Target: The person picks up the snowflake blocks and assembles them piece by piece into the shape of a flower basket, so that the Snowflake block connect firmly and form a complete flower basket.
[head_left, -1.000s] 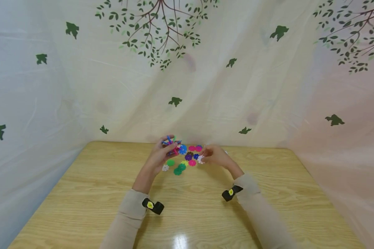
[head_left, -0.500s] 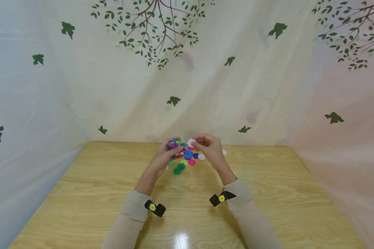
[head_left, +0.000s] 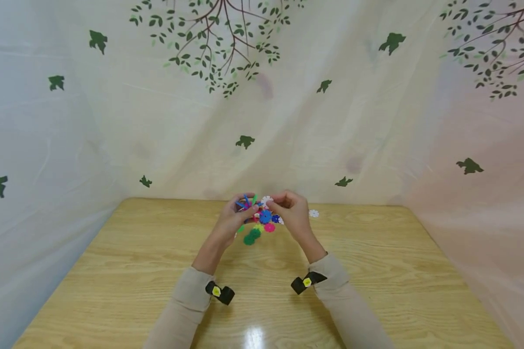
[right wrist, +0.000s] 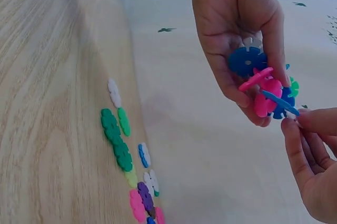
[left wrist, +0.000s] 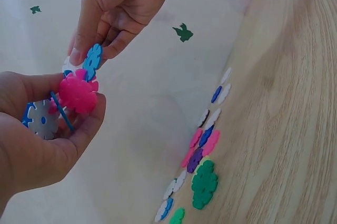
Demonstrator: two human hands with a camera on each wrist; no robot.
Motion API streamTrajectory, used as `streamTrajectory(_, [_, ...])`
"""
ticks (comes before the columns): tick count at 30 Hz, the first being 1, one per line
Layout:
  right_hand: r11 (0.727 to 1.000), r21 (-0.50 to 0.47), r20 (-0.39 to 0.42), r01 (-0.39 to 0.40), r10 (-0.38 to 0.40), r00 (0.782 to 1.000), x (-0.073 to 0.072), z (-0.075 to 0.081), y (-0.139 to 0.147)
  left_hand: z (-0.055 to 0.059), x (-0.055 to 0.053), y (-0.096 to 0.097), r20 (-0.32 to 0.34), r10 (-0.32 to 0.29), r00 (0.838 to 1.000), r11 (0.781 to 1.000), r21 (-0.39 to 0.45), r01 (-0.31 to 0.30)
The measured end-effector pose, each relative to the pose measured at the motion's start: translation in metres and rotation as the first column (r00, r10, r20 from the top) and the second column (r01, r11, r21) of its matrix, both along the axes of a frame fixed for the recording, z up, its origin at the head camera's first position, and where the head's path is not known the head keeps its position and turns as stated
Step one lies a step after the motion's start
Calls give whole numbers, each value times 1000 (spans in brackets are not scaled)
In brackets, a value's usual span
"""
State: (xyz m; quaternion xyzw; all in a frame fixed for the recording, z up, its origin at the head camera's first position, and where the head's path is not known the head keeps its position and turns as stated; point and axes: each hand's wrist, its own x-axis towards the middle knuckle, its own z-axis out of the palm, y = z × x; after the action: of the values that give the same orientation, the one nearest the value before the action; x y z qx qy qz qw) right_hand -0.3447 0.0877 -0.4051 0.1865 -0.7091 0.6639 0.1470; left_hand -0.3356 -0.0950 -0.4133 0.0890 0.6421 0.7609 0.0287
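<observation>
My left hand (head_left: pixel 229 224) grips a cluster of interlocking notched discs (right wrist: pixel 268 95), put together from pink, blue, green and grey-white flower-shaped pieces that stick out at various angles. Thumb and fingertips of my left hand (left wrist: pixel 39 150) hold it from the left, above the table. My right hand (head_left: pixel 294 213) pinches a white notched disc (head_left: pixel 267 200) right at the cluster's edge. In the left wrist view this white disc is mostly hidden behind the blue disc (left wrist: pixel 92 61) and the fingers. A pink disc (left wrist: pixel 78 92) faces that camera.
Loose discs lie on the wooden table (head_left: pixel 262 291) under the hands, among them dark green (head_left: pixel 250 239), pink (head_left: pixel 269 227) and purple ones (left wrist: pixel 195 160). A lone white disc (head_left: pixel 314 213) lies to the right. A printed curtain (head_left: pixel 183 145) hangs behind the table's far edge.
My right hand has lifted a white disc from the table and brought it left and up to the cluster. My left hand has shifted slightly right with the cluster.
</observation>
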Motion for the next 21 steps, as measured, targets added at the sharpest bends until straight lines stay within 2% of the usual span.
streamTrajectory(5, [999,10,-30,-37,37,999,1,-1,3,1,5,2,-68,31,997,998,-55,-35])
streamTrajectory(8, [998,3,-33,-61,61,998,0,-2,4,4,7,3,-80,56,995,996,-66,-62])
streamTrajectory(15, [986,-85,81,-145,152,985,3,-4,-2,6,10,4,41,162,986,983,85,-165])
streamTrajectory(17, [980,-94,124,-174,185,975,5,-4,-3,6,10,5,67,159,985,978,123,-166])
streamTrajectory(21, [977,-64,202,-205,214,956,7,-4,-1,4,9,5,90,122,988,982,136,-134])
